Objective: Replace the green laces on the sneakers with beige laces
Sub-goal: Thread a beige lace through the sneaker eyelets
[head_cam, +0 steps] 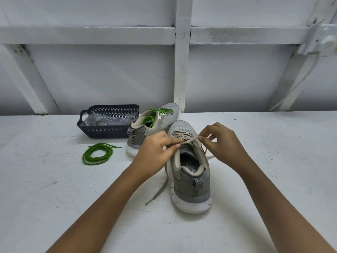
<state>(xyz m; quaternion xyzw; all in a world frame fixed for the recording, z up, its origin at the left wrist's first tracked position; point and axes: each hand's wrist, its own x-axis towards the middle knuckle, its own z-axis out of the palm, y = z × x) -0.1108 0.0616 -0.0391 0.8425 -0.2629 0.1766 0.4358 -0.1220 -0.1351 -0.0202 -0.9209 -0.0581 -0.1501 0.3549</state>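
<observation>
Near sneaker (190, 178) stands upright on the table (54, 198), heel toward the camera, toe away. Beige lace (190, 139) is threaded through its eyelets.

Both hands are over the tongue. Left hand (155, 148) pinches the lace between thumb and fingertips. Right hand (222, 141) pinches the same stretch at its other end, spare fingers loosely curled. The lace runs straight between the two pinches, across the top of the throat.

One beige tail drops down the shoe's left side and lies along the table. Another loops out on the right, under the right hand.

Far sneaker (144, 132) sits just behind and to the left. Whether it touches the near one's toe, cannot tell. It is laced with a green lace (155, 115), loosened.

Loose green lace (96, 154) lies coiled on the table left of the far sneaker, apart from it.

Dark basket (109, 132) stands behind the coil, just beside the far sneaker's heel. Clear plastic (109, 120) lies inside.
</observation>
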